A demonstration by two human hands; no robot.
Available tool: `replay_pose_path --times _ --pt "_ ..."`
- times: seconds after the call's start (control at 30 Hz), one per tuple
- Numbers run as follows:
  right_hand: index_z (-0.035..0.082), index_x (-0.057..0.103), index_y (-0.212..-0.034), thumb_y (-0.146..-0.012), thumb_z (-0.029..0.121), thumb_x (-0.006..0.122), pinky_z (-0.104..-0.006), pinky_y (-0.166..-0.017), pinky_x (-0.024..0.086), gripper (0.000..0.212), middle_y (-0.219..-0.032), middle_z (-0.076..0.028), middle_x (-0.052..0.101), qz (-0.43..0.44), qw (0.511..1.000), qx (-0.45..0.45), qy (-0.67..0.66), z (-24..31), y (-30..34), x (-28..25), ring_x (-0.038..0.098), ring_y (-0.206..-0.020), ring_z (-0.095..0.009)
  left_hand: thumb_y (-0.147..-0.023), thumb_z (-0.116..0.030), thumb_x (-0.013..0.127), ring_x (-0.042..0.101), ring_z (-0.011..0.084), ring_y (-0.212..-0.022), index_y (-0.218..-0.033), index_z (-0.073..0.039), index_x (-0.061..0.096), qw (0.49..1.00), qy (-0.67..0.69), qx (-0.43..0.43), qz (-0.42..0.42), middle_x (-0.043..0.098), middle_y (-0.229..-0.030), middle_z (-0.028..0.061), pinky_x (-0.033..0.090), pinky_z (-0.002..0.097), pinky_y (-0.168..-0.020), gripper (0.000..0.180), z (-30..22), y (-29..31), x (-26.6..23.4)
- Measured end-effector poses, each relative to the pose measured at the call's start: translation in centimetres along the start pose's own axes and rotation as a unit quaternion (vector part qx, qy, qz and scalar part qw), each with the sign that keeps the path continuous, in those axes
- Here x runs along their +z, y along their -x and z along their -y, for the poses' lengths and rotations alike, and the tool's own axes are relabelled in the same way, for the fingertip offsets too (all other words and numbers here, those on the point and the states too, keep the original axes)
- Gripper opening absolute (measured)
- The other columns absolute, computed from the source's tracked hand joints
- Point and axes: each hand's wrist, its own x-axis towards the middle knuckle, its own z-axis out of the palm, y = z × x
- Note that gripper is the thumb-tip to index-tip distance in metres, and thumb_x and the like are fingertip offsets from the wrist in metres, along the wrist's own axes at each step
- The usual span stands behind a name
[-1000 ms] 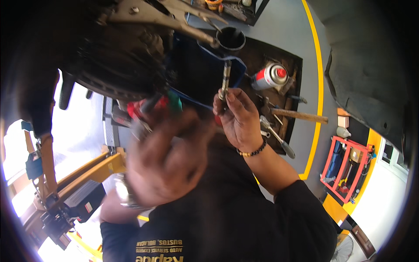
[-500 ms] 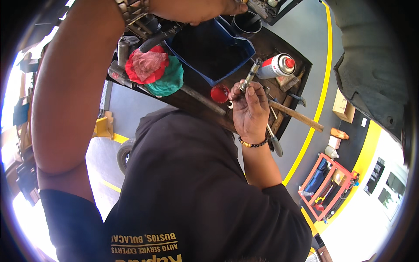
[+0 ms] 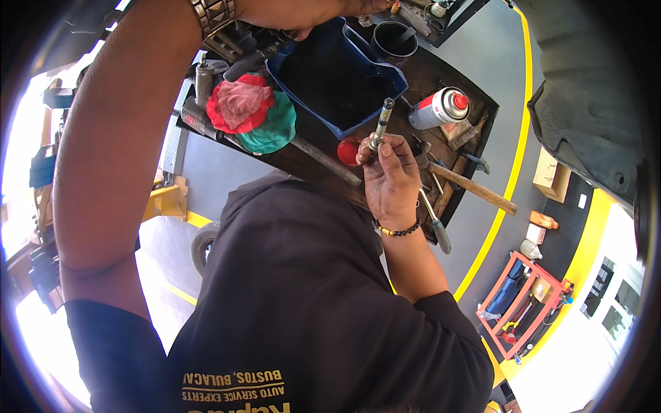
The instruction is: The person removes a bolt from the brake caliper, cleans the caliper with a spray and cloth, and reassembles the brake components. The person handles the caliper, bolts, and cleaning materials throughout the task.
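My right hand [image 3: 392, 175] is closed, its thumb and fingertips pinching a slim metal pin [image 3: 382, 124] with a thicker collar at its lower end. The pin stands nearly upright above the hand, in front of a blue tray [image 3: 339, 127]. Just behind my fingers sits a small red cup [image 3: 349, 151]. My left hand [image 3: 296, 12], with a metal watch at the wrist, stretches across the top over the tray's far side. The upper edge cuts off its fingers, so its grip is hidden. Dark metal parts [image 3: 237, 41] lie under that wrist.
On the dark bench are a spray can [image 3: 441, 109], a wooden-handled hammer [image 3: 475, 187], a black cup [image 3: 394, 43], red and green cloths [image 3: 268, 127] and an air tool [image 3: 196, 115]. A dark panel [image 3: 585, 117] hangs at right. An orange tool cart [image 3: 523, 303] stands on the floor.
My right hand has shifted slightly left, and the pin has turned more upright. The bench and its things sit a little lower and further right in view.
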Motion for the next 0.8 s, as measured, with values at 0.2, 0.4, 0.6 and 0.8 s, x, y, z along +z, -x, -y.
replay_pose_path --times 0.2,0.4,0.6,0.8 --pt "0.003 0.063 -0.112 -0.1 0.014 0.068 -0.0353 -0.085 0.051 0.017 -0.105 -0.012 0.067 0.003 1.0 -0.005 0.027 0.0 0.2 -0.4 0.062 -0.094 -0.022 -0.09 -0.014 0.062 0.064 0.0308 -0.088 -0.138 0.015 0.05 0.997 -0.042 -0.059 0.003 0.066 -0.1 0.0212 0.056 0.0378 -0.082 0.057 -1.5 0.3 -1.1" --pt "0.005 0.064 -0.112 -0.1 0.014 0.067 -0.0352 -0.084 0.05 0.016 -0.104 -0.011 0.066 -0.022 0.999 -0.023 0.043 0.5 0.1 -0.8 0.061 -0.094 -0.021 -0.094 -0.018 0.059 0.066 0.0278 -0.093 -0.137 0.008 0.056 0.976 -0.179 -0.11 0.048 0.066 -0.105 0.0196 0.058 0.0361 -0.078 0.05 -4.3 0.4 -2.6" --pt "0.005 0.066 -0.11 -0.1 0.015 0.068 -0.0346 -0.083 0.049 0.014 -0.102 -0.009 0.066 -0.03 0.997 -0.044 0.053 1.3 -0.2 -0.5 0.06 -0.094 -0.02 -0.091 -0.018 0.071 0.068 0.0255 -0.09 -0.123 -0.006 0.066 0.944 -0.022 -0.201 -0.26 0.069 -0.103 0.0116 0.055 0.0364 -0.078 0.034 -9.9 3.7 -0.6" --pt "0.005 0.066 -0.109 -0.1 0.016 0.068 -0.0344 -0.082 0.047 0.015 -0.102 -0.007 0.066 -0.046 0.994 -0.064 0.071 2.4 0.0 -1.0 0.059 -0.095 -0.019 -0.096 -0.03 0.071 0.07 0.0296 -0.092 -0.117 -0.007 0.066 0.777 0.443 -0.433 -0.11 0.071 -0.097 0.0143 0.054 0.0416 -0.082 0.031 -16.7 7.8 11.1"
